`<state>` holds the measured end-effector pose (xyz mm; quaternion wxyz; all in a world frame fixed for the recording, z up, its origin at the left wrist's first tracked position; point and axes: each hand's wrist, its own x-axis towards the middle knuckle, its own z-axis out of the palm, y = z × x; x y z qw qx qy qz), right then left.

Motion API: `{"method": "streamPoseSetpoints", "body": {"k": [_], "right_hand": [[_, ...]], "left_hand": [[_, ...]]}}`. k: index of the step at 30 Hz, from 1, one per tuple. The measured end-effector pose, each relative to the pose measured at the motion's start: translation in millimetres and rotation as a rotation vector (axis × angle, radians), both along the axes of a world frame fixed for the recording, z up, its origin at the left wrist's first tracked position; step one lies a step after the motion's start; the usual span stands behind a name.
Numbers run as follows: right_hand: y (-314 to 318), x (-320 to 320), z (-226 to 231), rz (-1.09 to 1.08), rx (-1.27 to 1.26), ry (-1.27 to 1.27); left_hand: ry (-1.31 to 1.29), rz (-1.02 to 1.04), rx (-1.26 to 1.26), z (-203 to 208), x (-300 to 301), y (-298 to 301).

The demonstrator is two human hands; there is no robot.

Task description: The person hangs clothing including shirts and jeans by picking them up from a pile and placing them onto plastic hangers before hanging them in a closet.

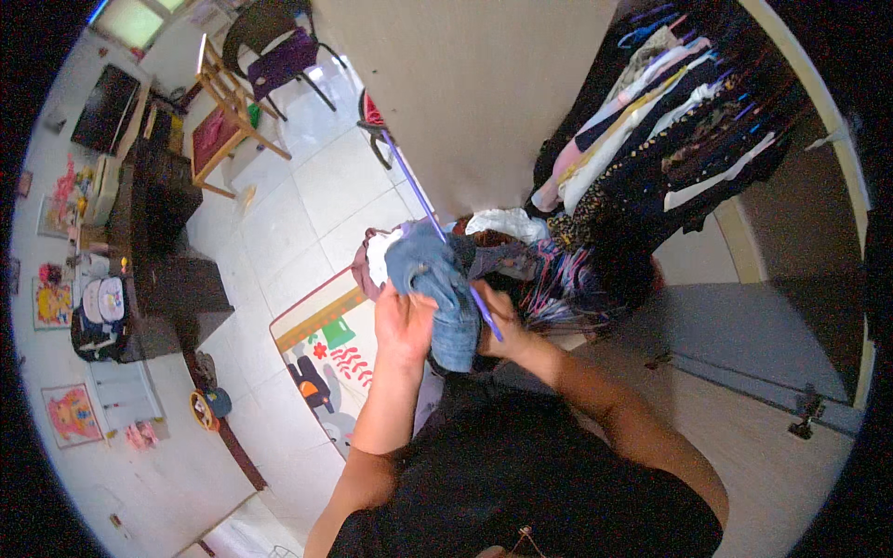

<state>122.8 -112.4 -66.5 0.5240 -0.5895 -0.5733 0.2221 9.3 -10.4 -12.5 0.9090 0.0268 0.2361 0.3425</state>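
Observation:
Blue denim jeans (437, 307), bunched and partly folded, are held up in front of my chest between both hands. My left hand (405, 321) is closed on the left side of the denim, with its fingers partly behind the cloth. On the other side, my right hand (498, 321) grips the jeans' right edge. A long, thin purple rod (419, 191) slants across the jeans' right side, and its lower end lies against my right hand. Whether it belongs to a clothes hanger I cannot tell. Behind the jeans lies a heap of mixed clothes (507, 228).
Several garments (642, 112) hang in an open wardrobe at the upper right, beside a broad beige panel (465, 84). A printed mat (349, 339) covers part of the tiled floor on the left. Farther off stand a wooden chair (223, 112), a dark chair (279, 56) and a dark desk (153, 214).

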Motion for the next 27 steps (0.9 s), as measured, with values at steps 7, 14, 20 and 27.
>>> {"method": "streamPoseSetpoints", "body": {"k": [7,14,20,27], "right_hand": [[45.8,26.9,59.8,-0.048,-0.008,0.229],[66.6,30.0,70.9,0.155,0.049,0.469],[70.7,50.5,90.9,0.160,0.005,-0.030],[35.9,67.4,100.1,-0.022,-0.007,-0.117]], "left_hand": [[0.351,-0.012,0.606,35.9,-21.6,3.2],[0.643,-0.169,1.049,11.8,-32.8,-10.9],[0.499,0.172,0.693,20.8,-51.7,20.1],[0.787,0.297,0.611,15.4,-53.6,59.6]]}}
